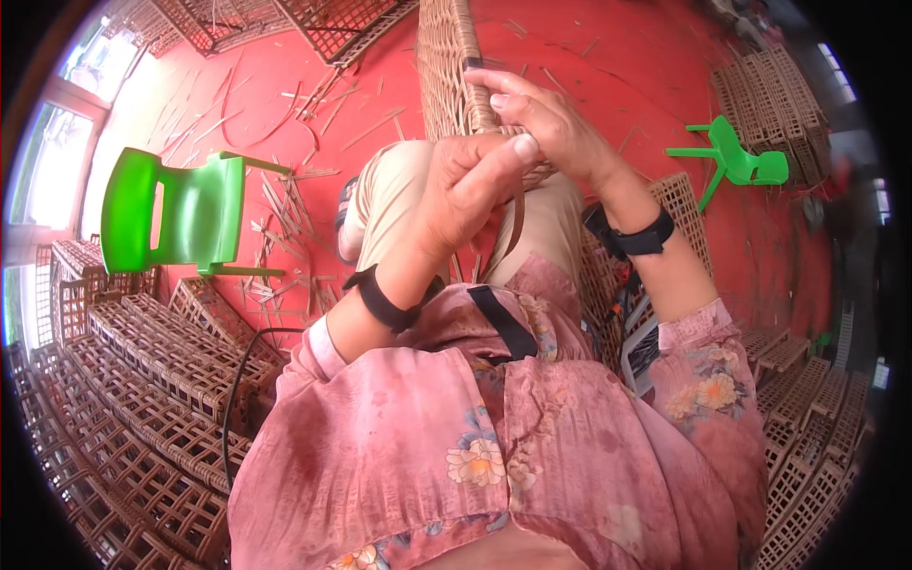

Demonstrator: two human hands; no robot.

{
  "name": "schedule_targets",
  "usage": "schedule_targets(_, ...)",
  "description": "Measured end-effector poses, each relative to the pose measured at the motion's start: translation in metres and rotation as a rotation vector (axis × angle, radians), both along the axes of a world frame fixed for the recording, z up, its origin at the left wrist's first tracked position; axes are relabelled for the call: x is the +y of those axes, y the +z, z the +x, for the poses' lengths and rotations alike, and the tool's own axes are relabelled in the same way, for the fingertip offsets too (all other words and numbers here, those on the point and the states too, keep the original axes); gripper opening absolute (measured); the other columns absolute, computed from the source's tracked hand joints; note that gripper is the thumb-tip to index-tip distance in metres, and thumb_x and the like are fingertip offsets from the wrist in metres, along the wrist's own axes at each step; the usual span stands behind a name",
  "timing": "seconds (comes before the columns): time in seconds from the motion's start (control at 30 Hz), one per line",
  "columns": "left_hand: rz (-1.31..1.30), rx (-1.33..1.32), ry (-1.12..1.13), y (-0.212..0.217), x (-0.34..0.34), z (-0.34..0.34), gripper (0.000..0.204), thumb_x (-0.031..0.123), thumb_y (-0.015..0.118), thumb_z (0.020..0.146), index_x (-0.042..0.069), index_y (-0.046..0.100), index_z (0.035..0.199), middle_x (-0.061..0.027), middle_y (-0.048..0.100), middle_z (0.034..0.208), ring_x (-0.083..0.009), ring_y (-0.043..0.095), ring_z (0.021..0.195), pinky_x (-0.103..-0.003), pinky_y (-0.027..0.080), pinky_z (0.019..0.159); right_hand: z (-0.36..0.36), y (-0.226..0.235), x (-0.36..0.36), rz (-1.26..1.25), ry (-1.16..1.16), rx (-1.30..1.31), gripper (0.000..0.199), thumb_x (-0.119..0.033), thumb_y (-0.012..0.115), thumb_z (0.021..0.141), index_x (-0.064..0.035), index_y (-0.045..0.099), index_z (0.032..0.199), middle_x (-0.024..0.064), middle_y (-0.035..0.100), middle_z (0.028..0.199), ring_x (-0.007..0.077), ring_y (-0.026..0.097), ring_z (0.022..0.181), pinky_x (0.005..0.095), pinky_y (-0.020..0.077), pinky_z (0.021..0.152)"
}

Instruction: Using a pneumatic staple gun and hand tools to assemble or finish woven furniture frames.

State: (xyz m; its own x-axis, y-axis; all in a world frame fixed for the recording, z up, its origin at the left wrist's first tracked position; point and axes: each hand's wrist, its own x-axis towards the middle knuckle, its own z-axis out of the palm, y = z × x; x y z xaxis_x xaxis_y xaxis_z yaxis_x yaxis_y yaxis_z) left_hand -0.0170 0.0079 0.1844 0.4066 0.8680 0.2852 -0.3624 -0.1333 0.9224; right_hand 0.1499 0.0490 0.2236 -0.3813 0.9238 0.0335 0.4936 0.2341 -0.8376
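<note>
left hand [465, 190]: fingers closed around a thin rattan strip [514, 233] hanging down over the lap | right hand [546, 123]: fingers clamped on the edge of the woven rattan panel [445, 66] standing upright against the knees | hands touching | around: green plastic chair [180, 214], stacked lattice frames [142, 380], red floor [627, 66]

Woven panel [446, 66] cut off at top edge

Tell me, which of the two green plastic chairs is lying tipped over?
The smaller-looking green chair at upper right lies tipped over, legs sideways; the nearer green chair on the left stands upright.
</note>
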Motion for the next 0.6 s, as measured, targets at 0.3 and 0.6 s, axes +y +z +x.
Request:
schedule_targets(0.3,-0.298,-0.205,-0.01,-0.021,-0.01,0.004,0.049,0.027,0.053,0.099,0.013,0.04,0.053,0.0064,0.036,0.052,-0.0044,0.029,0.049,-0.025,0.023,0.048,-0.017,-0.034,0.0,0.694,-0.512,-0.273,0.022,-0.027,0.052,0.094,-0.0079,0.064,0.094,0.0155,0.068,0.071,0.0356,0.067,0.063,0.0462,0.0528,0.059)
schedule_targets(0.6,-0.277,-0.289,0.083,-0.024,-0.018,0.009,0.05,0.024,0.052,0.099,0.012,0.038,0.052,0.0037,0.039,0.051,-0.0056,0.031,0.05,-0.025,0.024,0.048,-0.02,-0.033,0.003,0.714,-0.622,-0.423,0.022,-0.024,0.051,0.093,-0.0072,0.064,0.086,0.0176,0.066,0.066,0.039,0.065,0.06,0.0477,0.0522,0.058)
